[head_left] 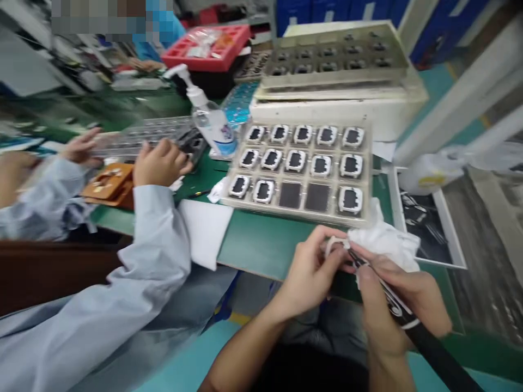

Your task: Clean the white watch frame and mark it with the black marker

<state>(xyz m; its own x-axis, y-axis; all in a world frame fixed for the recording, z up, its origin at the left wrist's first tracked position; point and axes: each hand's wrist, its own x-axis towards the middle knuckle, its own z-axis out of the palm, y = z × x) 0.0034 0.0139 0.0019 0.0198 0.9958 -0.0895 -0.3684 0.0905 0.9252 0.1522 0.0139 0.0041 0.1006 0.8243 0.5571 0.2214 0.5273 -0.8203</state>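
Observation:
Pinched in the fingers of my left hand (312, 272) is a small white watch-case-like frame (334, 245), partly covered by the fingertips. My right hand (402, 296) is wrapped round a slim black-and-white pen-shaped handpiece (392, 302), whose thick black tail runs down to the right. Its dark tip is at the white frame; blur hides whether the two touch. Just beyond both hands stands a clear plastic tray (300, 213) with rows of similar white frames with dark centres. Two pockets in its front row hold no frame. White crumpled cloth (384, 237) lies beside my right hand.
A pump bottle (214, 128) stands left of the tray. Behind are a stacked tray (335, 54) and a red tray (208, 46). At right is a white-rimmed box (425, 223) with dark parts. A co-worker's sleeved arm (151, 245) reaches in from the left, near white foam (204, 228).

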